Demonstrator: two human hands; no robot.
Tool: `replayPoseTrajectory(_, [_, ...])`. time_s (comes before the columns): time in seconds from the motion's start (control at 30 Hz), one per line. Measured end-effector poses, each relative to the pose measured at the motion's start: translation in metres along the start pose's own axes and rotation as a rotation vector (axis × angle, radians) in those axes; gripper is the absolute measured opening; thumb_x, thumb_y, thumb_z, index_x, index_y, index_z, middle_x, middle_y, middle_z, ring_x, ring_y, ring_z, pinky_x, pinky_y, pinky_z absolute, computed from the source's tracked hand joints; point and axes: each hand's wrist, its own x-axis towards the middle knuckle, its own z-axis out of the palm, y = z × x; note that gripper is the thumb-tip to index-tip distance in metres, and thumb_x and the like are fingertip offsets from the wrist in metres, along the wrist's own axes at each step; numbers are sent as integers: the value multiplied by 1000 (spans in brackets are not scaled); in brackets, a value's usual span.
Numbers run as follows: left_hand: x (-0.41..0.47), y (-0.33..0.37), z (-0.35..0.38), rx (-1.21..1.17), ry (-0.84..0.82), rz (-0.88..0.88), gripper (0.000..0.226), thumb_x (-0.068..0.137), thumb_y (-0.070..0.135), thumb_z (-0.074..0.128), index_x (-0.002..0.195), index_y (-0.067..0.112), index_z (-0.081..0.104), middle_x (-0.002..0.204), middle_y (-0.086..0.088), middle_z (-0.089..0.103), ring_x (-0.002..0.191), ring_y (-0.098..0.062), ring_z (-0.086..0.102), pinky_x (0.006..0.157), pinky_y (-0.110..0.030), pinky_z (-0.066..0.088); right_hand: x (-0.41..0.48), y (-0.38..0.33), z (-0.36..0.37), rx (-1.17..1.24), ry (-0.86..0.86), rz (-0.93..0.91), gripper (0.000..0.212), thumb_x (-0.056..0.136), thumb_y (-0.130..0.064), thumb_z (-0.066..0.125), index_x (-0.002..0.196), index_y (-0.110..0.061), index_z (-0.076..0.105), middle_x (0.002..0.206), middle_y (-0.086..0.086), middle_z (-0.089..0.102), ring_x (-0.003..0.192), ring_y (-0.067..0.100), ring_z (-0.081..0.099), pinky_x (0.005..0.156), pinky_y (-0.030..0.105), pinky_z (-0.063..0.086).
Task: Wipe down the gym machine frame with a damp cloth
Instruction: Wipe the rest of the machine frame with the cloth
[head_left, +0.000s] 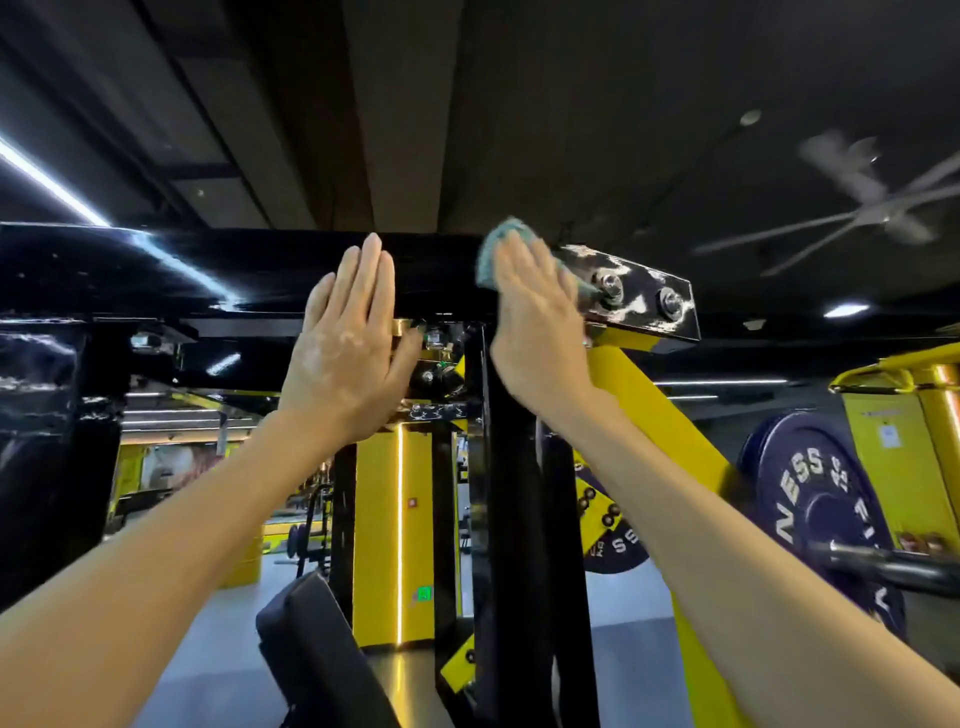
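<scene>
The gym machine's glossy black top beam runs across the view overhead, joined to a black upright. My left hand lies flat with straight fingers against the beam near the joint. My right hand presses a blue-green cloth with flat fingers onto the beam's right end, beside a bolted black end plate. Most of the cloth is hidden under the palm.
A yellow arm slopes down from the end plate. A dark weight plate sits on a bar at the right. A black seat pad is below, with a yellow pillar behind it. A ceiling fan spins overhead.
</scene>
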Motion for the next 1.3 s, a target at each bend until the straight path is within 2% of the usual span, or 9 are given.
replayPoseTrajectory(0.23, [-1,-1,-3,24,-32,-34,73,100,52,11,158,8,3,166,-8,-3,152,-16,-8,123,-35,-1,9,24,-12,29,-247,-328,59,92,4,47,149,-6,36,158,8,31,149,22,21,120,39,13])
replayPoseTrajectory(0.43, [-2,5,-5,23,-53,-74,73,99,51,13,157,10,-3,166,-5,-9,151,-14,-13,122,-33,-5,13,51,-26,87,-208,-97,59,97,6,40,153,-8,27,162,6,21,151,22,9,121,38,5])
replayPoseTrajectory(0.6, [0,2,-9,20,-79,-44,74,99,49,14,157,8,-3,166,-7,-9,151,-15,-14,120,-29,-9,5,43,-21,139,-230,-200,53,99,1,40,151,-10,33,160,3,28,151,20,12,116,26,-3])
replayPoseTrajectory(0.7, [0,-3,-13,6,-121,16,73,98,48,13,157,8,-2,166,-7,-9,149,-13,-16,119,-27,-10,-18,49,-25,193,-293,-242,51,100,2,40,150,-11,38,158,0,31,150,16,14,120,30,3])
replayPoseTrajectory(0.83, [1,1,-15,1,-173,151,72,96,50,9,157,13,1,166,-3,-5,151,-14,-12,118,-25,-12,-44,48,-26,270,-309,-219,52,98,7,41,148,-8,41,156,0,35,148,10,15,121,21,5])
replayPoseTrajectory(1.0, [-2,4,-15,-16,-192,179,72,96,49,8,157,11,-1,166,-4,-7,148,-11,-14,119,-26,-10,-82,46,-32,341,-377,-194,55,97,7,43,149,-9,37,154,-8,31,149,11,17,121,24,12])
replayPoseTrajectory(1.13, [-2,9,-14,-16,-190,171,73,96,49,8,157,9,-1,166,-6,-7,151,-16,-12,120,-30,-9,-108,47,-42,318,-467,-227,51,101,-11,39,151,-17,31,156,-14,25,150,6,11,122,32,13])
replayPoseTrajectory(1.2, [-3,11,-11,-9,-178,162,72,97,49,8,157,9,-2,165,-6,-8,151,-17,-12,121,-31,-9,-101,50,-45,284,-506,-235,51,102,-15,37,152,-22,29,157,-18,21,150,4,8,122,35,10])
replayPoseTrajectory(1.3, [-3,11,-9,-19,-161,176,71,98,48,9,156,10,-3,165,-5,-8,150,-14,-14,120,-28,-10,-65,51,-39,203,-456,-227,50,103,-18,35,153,-23,31,159,-15,19,148,2,2,118,26,-4])
